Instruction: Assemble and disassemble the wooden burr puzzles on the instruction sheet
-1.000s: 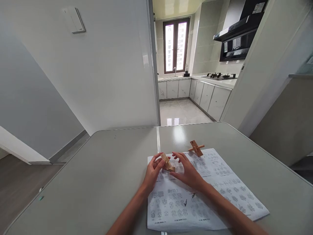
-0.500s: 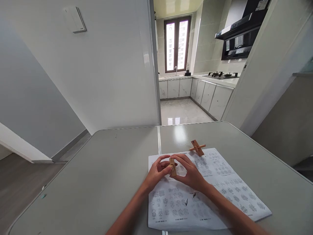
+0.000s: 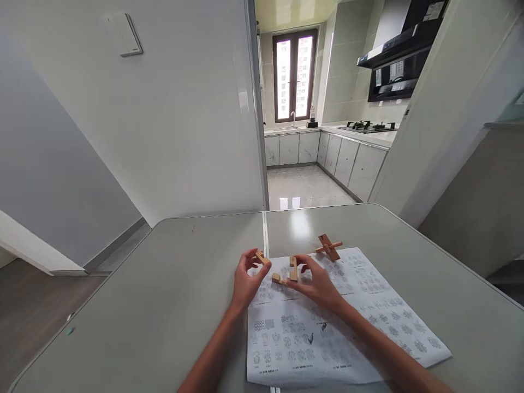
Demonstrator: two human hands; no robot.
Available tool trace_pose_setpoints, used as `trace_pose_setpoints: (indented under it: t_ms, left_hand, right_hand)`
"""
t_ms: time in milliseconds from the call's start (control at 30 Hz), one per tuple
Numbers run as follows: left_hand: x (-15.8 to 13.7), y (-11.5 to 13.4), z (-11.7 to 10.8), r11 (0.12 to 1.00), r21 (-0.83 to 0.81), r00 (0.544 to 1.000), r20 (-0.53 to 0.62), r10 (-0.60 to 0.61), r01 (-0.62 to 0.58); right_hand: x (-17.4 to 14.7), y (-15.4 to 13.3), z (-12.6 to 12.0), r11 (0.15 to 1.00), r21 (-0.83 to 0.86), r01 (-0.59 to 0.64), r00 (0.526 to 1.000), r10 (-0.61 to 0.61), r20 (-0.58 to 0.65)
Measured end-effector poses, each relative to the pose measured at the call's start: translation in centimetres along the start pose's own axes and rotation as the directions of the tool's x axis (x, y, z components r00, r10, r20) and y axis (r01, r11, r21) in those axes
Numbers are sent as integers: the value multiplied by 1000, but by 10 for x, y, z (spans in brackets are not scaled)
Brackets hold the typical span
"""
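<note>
My left hand (image 3: 248,281) pinches a small notched wooden block (image 3: 262,257) between thumb and fingers, above the back left corner of the printed sheet (image 3: 278,349). In my right hand (image 3: 317,281) is another notched wooden puzzle piece (image 3: 293,268), held upright between thumb and fingers. A third wooden piece (image 3: 277,278) shows between the hands, close to the right thumb; whether that thumb grips it too I cannot tell. Just beyond the right hand, a crossed wooden puzzle assembly (image 3: 328,247) sits at the sheet's back edge.
The sheet carries rows of small printed diagrams and lies on a grey-green table (image 3: 164,305) with a seam down its middle. A white wall (image 3: 196,120) rises behind the table. Beyond the doorway are kitchen cabinets (image 3: 344,158), a gas stove (image 3: 368,126) and a window (image 3: 293,76).
My hands have moved apart. The wooden pieces held together between them are now separate, one drawn left in my left hand and another in my right.
</note>
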State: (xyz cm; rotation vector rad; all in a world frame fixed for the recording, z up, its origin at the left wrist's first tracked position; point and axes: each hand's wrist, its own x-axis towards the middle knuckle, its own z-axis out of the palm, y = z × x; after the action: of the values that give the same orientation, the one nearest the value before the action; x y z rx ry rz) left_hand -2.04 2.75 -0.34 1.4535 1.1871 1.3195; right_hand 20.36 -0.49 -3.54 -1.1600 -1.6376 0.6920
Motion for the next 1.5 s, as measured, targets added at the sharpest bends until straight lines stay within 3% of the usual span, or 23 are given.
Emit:
trace_pose_setpoints:
  t_ms: [100, 233, 367, 600, 700, 833, 1067, 1267, 1500]
  left_hand:
    - [-4, -2, 4, 995, 82, 998, 24, 52, -54]
    - [-3, -2, -3, 973, 191, 980, 169, 100, -132]
    - [2, -1, -19, 957, 237, 925, 374, 71, -169]
    - [3, 2, -34, 919, 347, 860, 510, -19, -186]
    - [1, 4, -35, 915, 342, 824, 566, -16, -217]
    - [-1, 4, -35, 917, 323, 807, 591, -2, -234]
    - [-2, 3, -29, 882, 326, 777, 626, 70, -342]
    - [-2, 2, -28, 871, 315, 748, 658, 86, -377]
    - [-1, -5, -31, 822, 446, 804, 594, 24, -354]
  right_hand:
    - [-2, 3, 7, 998, 46, -32, 994, 27, 105]
    - [-5, 6, 9, 994, 71, -83, 986, 71, 151]
    - [-6, 3, 6, 988, 67, -139, 974, 124, 189]
    - [-6, -3, 6, 960, 176, -218, 935, 154, 320]
    - [-5, -3, 5, 969, 177, -172, 942, 109, 317]
    - [-3, 1, 2, 988, 134, -78, 973, 46, 227]
    - [0, 11, -2, 994, 43, -96, 979, 87, 183]
    - [0, 16, -10, 989, -135, -62, 954, 98, 284]
    - [-2, 18, -10, 980, -199, 5, 935, 66, 348]
